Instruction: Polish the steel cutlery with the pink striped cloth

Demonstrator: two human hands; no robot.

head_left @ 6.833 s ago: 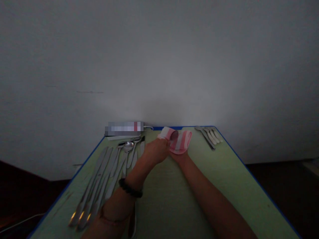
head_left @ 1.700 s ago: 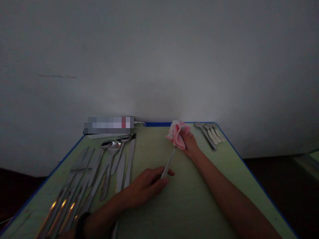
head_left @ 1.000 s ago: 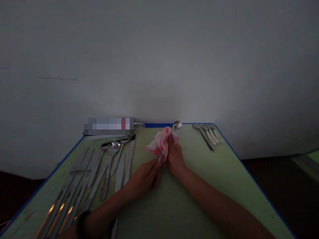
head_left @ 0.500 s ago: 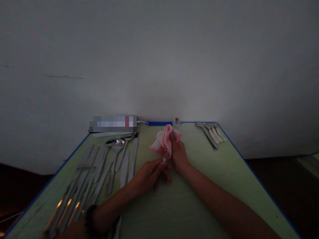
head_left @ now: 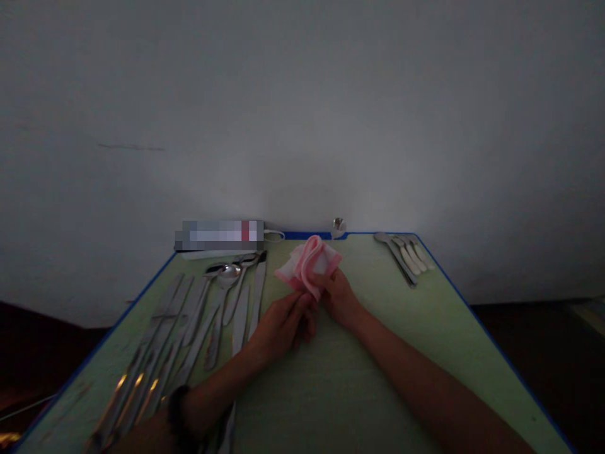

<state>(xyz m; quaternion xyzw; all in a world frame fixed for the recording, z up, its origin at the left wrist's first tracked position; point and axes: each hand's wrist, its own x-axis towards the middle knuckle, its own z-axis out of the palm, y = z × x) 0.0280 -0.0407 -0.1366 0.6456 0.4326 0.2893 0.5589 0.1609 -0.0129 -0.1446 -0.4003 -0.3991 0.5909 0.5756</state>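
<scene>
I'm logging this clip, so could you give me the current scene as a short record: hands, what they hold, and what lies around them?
Left hand: pinching at the near end of the cloth, seemingly on the handle of a spoon; handle hidden
Right hand: gripping the cloth
Cloth: pink and white, bunched
Spoon: bowl showing beyond the cloth, toward the wall
Table left: knives and other spoons
Table right: pale-handled cutlery
Left wrist: dark bracelet

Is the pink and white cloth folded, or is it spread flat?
Folded, not flat: the cloth doubles over into a raised loop, pinched by the right hand.
</scene>
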